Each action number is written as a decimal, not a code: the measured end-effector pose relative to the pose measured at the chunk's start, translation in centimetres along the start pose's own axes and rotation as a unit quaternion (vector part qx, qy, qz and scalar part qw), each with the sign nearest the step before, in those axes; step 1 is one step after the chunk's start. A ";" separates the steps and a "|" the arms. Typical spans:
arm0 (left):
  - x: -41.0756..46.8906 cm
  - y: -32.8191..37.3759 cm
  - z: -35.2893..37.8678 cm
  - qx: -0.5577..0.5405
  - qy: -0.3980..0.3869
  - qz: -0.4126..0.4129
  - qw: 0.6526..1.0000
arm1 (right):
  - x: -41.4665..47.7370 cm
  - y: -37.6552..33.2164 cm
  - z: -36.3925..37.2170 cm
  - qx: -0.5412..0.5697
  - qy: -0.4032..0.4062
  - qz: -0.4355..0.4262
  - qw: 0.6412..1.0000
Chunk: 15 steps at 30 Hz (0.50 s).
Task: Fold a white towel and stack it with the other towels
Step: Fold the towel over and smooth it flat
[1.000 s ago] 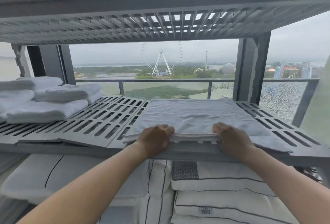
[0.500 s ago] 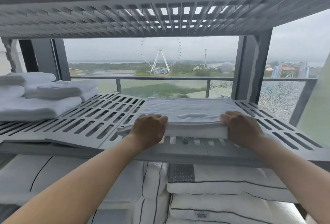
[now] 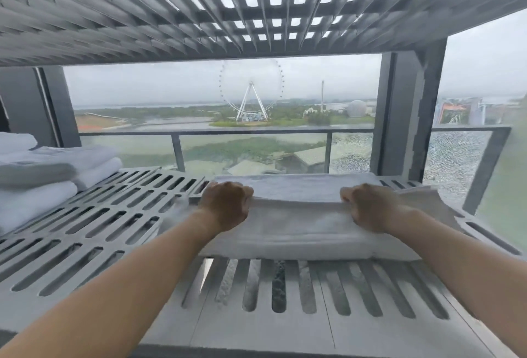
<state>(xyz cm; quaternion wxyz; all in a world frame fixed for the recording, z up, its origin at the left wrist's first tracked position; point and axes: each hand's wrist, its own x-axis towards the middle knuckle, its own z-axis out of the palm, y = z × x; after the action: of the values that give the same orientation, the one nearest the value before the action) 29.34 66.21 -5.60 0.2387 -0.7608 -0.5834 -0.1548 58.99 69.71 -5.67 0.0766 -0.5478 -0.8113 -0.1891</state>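
Leftward, stacked towels (image 3: 42, 169) sit well apart from the white towel (image 3: 299, 226).

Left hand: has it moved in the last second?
Yes. The left hand, gripping the white towel, moved back from the front lip of the slotted shelf toward the window.

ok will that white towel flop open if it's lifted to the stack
Probably floppy: the white towel sags in soft layers where the left hand and right hand grip its fold, and a loose corner sticks out on the right. Its rough pile likely drags on the slatted shelf.
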 end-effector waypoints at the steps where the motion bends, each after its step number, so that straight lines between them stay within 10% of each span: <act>1: 0.7 -0.3 0.5 -0.012 -0.010 -0.002 1.000 | 0.6 0.3 0.4 0.011 -0.013 -0.002 1.000; 8: 3.9 -1.8 3.5 -0.004 -0.113 -0.030 0.993 | 4.8 2.3 2.7 0.106 0.007 -0.030 0.994; 15: 3.0 -3.9 6.2 -0.228 -0.163 -0.033 0.959 | 6.3 3.7 5.8 0.173 -0.050 -0.089 0.980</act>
<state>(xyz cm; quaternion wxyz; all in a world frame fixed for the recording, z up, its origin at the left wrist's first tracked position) 26.17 72.87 -8.56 -0.0453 -0.7902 -0.5884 -0.1654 60.45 78.60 -8.08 0.1118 -0.4606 -0.8802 -0.0245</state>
